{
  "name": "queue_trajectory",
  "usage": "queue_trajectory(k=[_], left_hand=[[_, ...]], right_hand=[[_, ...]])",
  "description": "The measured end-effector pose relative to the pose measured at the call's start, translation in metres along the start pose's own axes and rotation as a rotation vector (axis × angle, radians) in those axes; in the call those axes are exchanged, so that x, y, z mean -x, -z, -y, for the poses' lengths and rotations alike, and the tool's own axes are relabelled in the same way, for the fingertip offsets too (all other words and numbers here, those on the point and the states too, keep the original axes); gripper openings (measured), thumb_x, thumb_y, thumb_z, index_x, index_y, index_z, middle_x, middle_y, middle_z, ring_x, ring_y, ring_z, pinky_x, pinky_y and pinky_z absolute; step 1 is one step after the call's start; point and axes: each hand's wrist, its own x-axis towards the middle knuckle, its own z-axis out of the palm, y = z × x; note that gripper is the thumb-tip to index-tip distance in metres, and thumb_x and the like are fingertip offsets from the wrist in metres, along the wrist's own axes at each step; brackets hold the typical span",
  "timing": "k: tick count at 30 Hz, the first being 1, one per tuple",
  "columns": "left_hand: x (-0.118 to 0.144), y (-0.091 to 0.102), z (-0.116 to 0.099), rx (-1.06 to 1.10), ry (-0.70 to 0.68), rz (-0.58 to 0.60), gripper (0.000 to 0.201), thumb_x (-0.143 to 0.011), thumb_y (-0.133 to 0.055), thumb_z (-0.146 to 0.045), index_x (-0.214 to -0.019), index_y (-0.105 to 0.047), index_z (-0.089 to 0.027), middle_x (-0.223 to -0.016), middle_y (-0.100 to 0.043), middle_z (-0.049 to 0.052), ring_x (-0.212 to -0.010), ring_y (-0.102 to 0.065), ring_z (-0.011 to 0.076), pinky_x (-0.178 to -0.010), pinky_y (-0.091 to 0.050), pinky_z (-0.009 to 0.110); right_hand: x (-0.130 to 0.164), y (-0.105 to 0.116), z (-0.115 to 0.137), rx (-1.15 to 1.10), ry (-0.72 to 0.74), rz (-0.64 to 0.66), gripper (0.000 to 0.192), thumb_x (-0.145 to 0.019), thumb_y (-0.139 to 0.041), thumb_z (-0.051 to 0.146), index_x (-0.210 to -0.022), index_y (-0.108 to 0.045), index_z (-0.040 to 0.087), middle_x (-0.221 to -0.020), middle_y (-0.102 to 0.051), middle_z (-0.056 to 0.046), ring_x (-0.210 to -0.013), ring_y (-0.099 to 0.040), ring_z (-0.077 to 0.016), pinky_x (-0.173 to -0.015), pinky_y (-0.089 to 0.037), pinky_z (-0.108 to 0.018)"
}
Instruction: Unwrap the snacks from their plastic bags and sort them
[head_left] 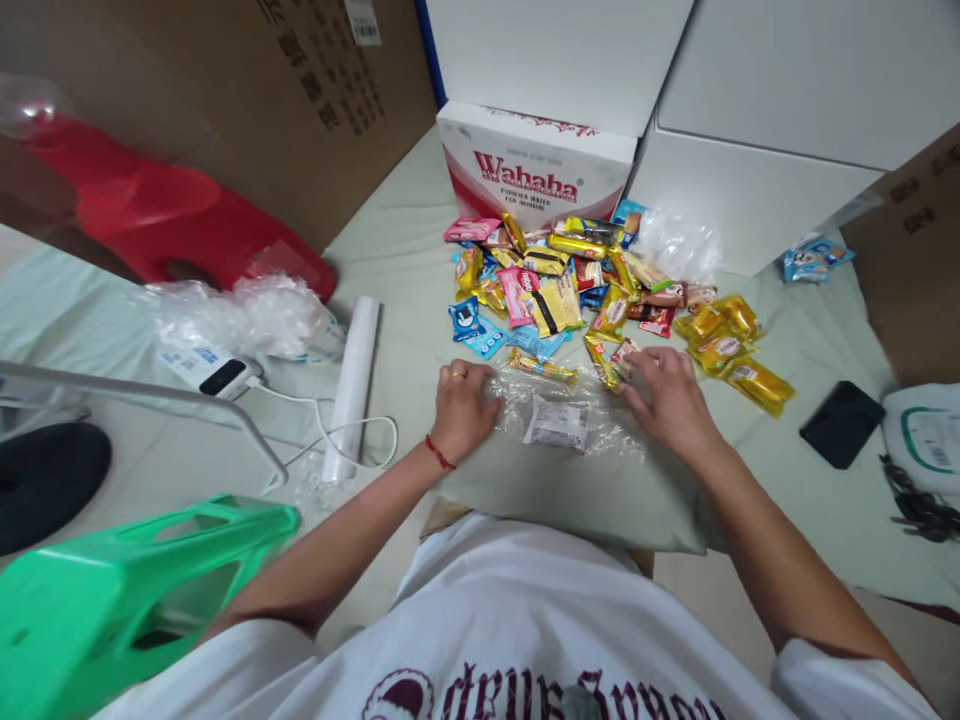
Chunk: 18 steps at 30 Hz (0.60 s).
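Observation:
A clear plastic bag [604, 428] lies crinkled on the pale green cloth, with a small white printed packet [556, 423] in or under it. My left hand [463, 408] is closed on the bag's left edge, fingers curled. On the opposite side, my right hand [670, 398] has thumb and fingers bent around the bag's right edge. Just beyond its fingertips is a yellow-edged snack packet [602, 358]. A thin yellow snack stick [543, 367] rests along the bag's far edge. Behind spreads a pile of wrapped snacks [555, 305] in yellow, pink, blue and brown.
A white Wahaha carton [536, 170] stands behind the pile. Yellow snack packets [724, 345] and a black phone-like object [842, 424] lie to the right. At left are a white roll [352, 390], a cable, a red bottle [172, 215] and a green stool [150, 590].

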Motion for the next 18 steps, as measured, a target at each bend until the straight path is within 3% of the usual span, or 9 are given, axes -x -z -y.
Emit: queue_trajectory(k=[3, 5, 8, 10, 14, 18], left_hand=[[0.013, 0.017, -0.010, -0.024, -0.054, -0.144, 0.034, -0.080, -0.057, -0.016, -0.112, -0.070, -0.016, -0.104, -0.060, 0.013, -0.104, -0.052, 0.0312, -0.093, -0.041, 0.048], [0.022, 0.022, -0.021, -0.040, -0.198, -0.152, 0.035, -0.083, -0.055, -0.016, -0.113, -0.073, -0.021, -0.100, -0.061, 0.010, -0.098, -0.052, 0.0290, -0.089, -0.038, 0.047], [0.030, 0.014, -0.039, -0.078, -0.448, 0.028, 0.035, -0.092, -0.054, -0.020, -0.120, -0.074, -0.029, -0.095, -0.064, 0.008, -0.091, -0.051, 0.0254, -0.083, -0.034, 0.043], [0.031, 0.002, -0.049, -0.133, -0.518, 0.186, 0.037, -0.096, -0.055, -0.022, -0.127, -0.071, -0.031, -0.095, -0.066, 0.009, -0.092, -0.052, 0.0250, -0.079, -0.033, 0.042], [0.029, -0.015, -0.056, -0.190, -0.507, 0.321, 0.040, -0.099, -0.054, -0.022, -0.137, -0.066, -0.030, -0.097, -0.068, 0.010, -0.097, -0.055, 0.0258, -0.079, -0.034, 0.041], [0.032, -0.016, -0.056, -0.151, -0.444, 0.335, 0.039, -0.100, -0.052, -0.020, -0.134, -0.068, -0.029, -0.090, -0.068, 0.009, -0.095, -0.057, 0.0258, -0.080, -0.038, 0.041]], right_hand=[[-0.028, -0.005, 0.014, -0.007, 0.046, 0.080, 0.062, -0.100, -0.054, 0.051, -0.149, -0.051, 0.013, -0.135, -0.059, -0.020, -0.122, -0.049, -0.0353, -0.102, -0.042, -0.045], [-0.047, -0.015, 0.024, 0.052, 0.024, 0.205, 0.068, -0.097, -0.057, 0.056, -0.147, -0.052, 0.011, -0.124, -0.066, -0.021, -0.120, -0.052, -0.0369, -0.099, -0.042, -0.045], [-0.068, -0.025, 0.032, 0.121, 0.004, 0.365, 0.046, -0.093, -0.065, 0.049, -0.124, -0.069, 0.014, -0.105, -0.073, -0.017, -0.110, -0.059, -0.0335, -0.093, -0.042, -0.039], [-0.073, -0.024, 0.032, 0.058, 0.014, 0.463, 0.027, -0.095, -0.063, 0.036, -0.109, -0.076, 0.017, -0.097, -0.076, -0.012, -0.097, -0.065, -0.0263, -0.083, -0.042, -0.031], [-0.056, -0.010, 0.031, -0.143, 0.215, 0.476, 0.030, -0.099, -0.051, 0.024, -0.113, -0.078, 0.022, -0.096, -0.077, -0.006, -0.087, -0.065, -0.0201, -0.076, -0.040, -0.026], [-0.010, -0.015, 0.037, -0.078, 0.474, 0.419, 0.040, -0.103, -0.045, 0.020, -0.136, -0.069, 0.021, -0.087, -0.070, -0.010, -0.089, -0.056, -0.0236, -0.077, -0.040, -0.030]])
